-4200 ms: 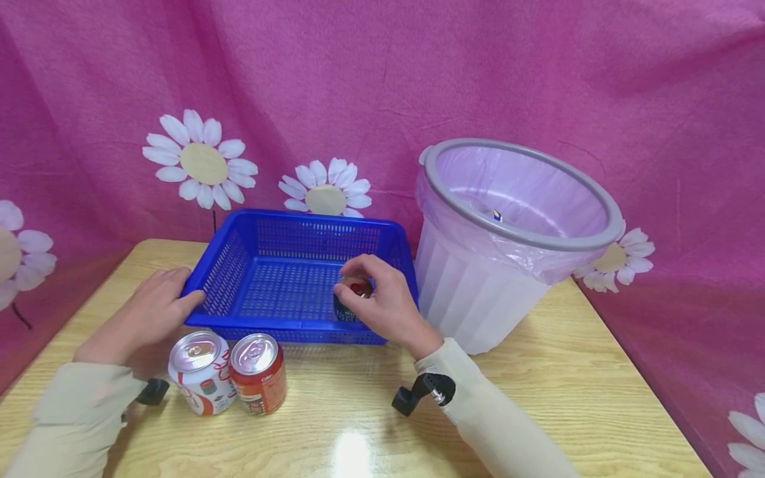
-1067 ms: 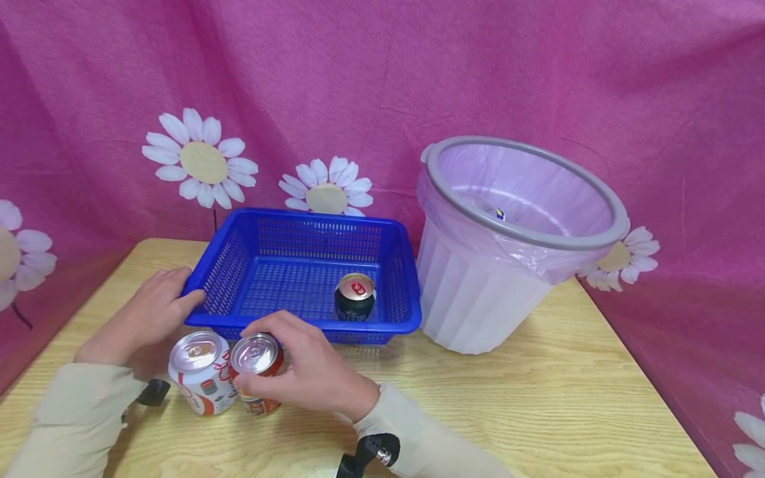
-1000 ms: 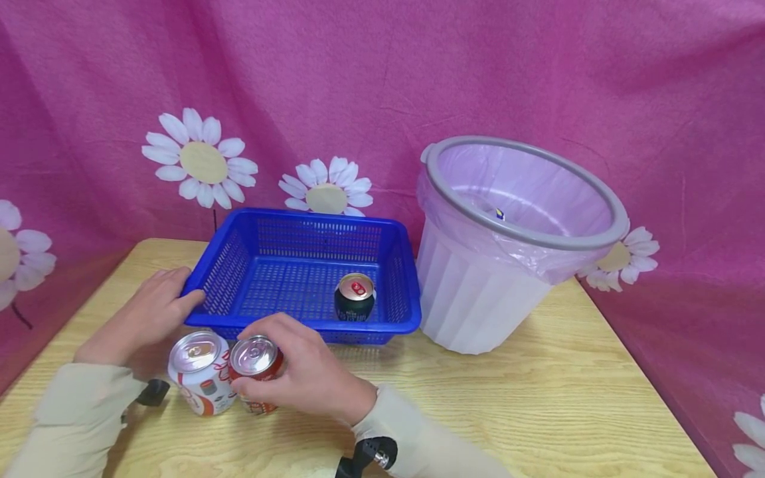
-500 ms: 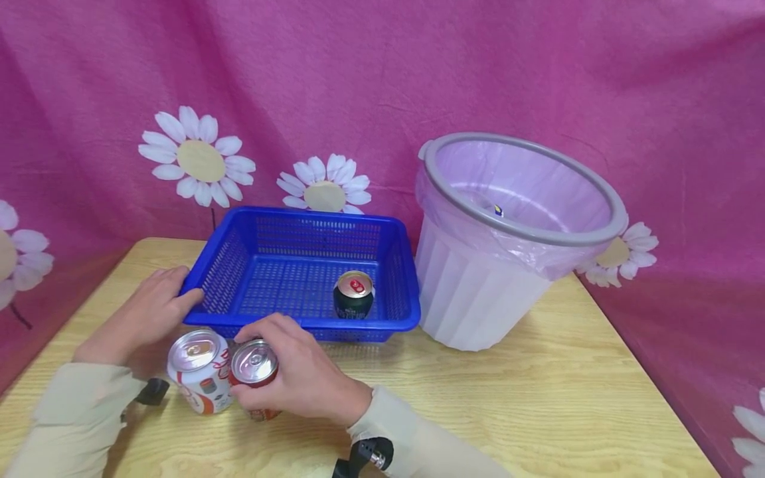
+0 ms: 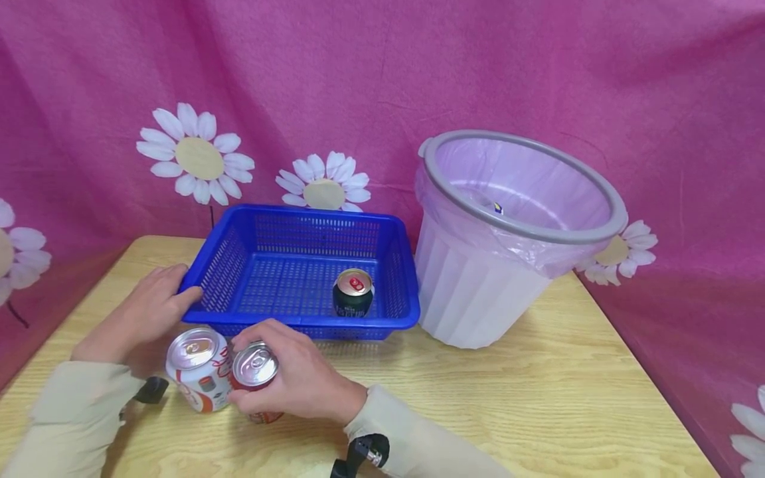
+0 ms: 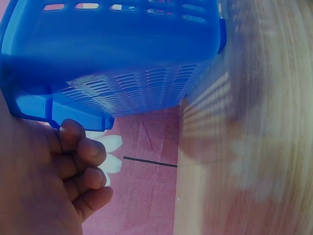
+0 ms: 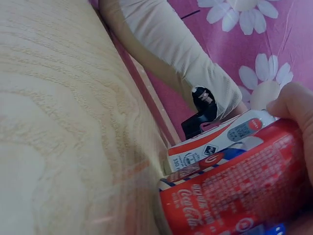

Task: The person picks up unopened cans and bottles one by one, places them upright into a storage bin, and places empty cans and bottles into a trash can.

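Note:
At the left end of the blue plastic basket (image 5: 287, 323), my left hand (image 5: 143, 309) holds the rim, its thumb over the edge. In the left wrist view its fingers (image 6: 90, 151) are curled below the rim. My right hand (image 5: 301, 372) grips a red Coca-Cola can (image 7: 230, 191) around its upper part, thumb at the near side. The can stands upright on the table, just in front of the basket. A white Coke can (image 5: 200, 372) stands close on its left. Inside the basket, near the front right, a dark green can (image 5: 353, 293) stands upright.
A whitish bin (image 5: 472, 292) with a grey rim and a clear liner stands right of the basket. A small blue-and-yellow thing (image 5: 498, 208) shows inside it. Pink cloth (image 5: 382, 86) with daisies hangs behind the wooden table (image 5: 508, 398).
My right hand has let go of the green can in the basket, moved left and taken hold of the red can, which has shifted slightly toward me. The left hand stays on the rim.

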`<state>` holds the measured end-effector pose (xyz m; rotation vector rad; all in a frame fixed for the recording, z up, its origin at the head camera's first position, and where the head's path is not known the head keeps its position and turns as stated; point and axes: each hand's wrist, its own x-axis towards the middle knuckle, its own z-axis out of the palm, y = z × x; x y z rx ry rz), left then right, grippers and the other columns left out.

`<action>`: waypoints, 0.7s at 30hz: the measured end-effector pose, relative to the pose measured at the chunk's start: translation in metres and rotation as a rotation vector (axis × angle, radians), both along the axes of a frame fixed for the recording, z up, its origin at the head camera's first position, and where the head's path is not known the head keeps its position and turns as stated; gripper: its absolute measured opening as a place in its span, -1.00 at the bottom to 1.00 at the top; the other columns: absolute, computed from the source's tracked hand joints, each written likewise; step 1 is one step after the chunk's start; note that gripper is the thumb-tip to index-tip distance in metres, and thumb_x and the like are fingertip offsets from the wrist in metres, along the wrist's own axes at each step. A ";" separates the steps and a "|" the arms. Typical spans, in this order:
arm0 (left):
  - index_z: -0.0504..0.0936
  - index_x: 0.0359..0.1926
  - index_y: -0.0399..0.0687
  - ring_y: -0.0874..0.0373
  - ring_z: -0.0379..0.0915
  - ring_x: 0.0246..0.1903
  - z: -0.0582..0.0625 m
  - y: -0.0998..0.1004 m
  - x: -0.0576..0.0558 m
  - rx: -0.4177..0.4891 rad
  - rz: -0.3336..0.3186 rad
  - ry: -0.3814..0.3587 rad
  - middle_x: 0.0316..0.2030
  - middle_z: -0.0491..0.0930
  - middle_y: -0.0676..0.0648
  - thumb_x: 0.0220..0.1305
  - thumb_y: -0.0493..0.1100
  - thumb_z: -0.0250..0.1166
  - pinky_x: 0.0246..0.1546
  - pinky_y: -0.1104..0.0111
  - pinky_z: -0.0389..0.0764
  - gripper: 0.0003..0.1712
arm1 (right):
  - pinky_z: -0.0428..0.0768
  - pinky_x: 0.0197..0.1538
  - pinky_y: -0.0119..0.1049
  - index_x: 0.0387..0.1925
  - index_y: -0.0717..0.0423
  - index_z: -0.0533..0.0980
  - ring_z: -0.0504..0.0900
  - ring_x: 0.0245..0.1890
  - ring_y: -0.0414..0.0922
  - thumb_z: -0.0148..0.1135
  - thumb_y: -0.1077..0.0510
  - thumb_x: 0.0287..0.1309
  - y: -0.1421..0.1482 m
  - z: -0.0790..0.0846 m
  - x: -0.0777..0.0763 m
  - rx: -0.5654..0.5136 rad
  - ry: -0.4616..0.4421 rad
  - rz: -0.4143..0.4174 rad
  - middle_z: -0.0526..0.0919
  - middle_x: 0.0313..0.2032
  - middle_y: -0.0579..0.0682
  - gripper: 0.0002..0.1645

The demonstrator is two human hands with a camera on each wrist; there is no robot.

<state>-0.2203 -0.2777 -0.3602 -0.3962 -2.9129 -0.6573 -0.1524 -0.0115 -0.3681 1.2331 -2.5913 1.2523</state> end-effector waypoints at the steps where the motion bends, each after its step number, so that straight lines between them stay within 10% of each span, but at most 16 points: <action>1: 0.44 -0.08 -0.37 -0.23 0.39 -0.11 0.000 0.000 0.000 -0.001 0.000 0.004 -0.25 0.55 -0.30 0.40 -0.07 0.00 -0.07 -0.06 0.35 -0.62 | 0.48 -0.02 -0.69 0.02 -0.20 0.41 0.52 -0.04 -0.52 0.54 -0.05 -0.16 0.000 -0.001 0.000 -0.022 -0.030 0.010 0.59 0.00 -0.28 -0.33; 11: 0.42 -0.02 -0.39 -0.22 0.37 -0.09 0.000 0.001 0.001 0.004 0.008 -0.038 -0.20 0.55 -0.32 0.42 -0.05 -0.03 -0.05 -0.09 0.36 -0.58 | 0.59 0.01 -0.50 0.06 -0.27 0.43 0.58 -0.02 -0.46 0.61 0.12 -0.22 0.002 -0.016 -0.005 -0.231 -0.400 0.103 0.62 0.03 -0.23 -0.24; 21: 0.44 -0.08 -0.36 -0.21 0.39 -0.13 -0.001 -0.001 -0.001 0.000 -0.001 -0.005 -0.24 0.55 -0.29 0.40 -0.07 -0.01 -0.09 -0.03 0.34 -0.63 | 0.62 -0.02 -0.48 0.04 -0.21 0.46 0.61 -0.09 -0.46 0.58 0.17 -0.18 0.002 -0.024 -0.008 -0.263 -0.463 0.131 0.66 -0.06 -0.17 -0.30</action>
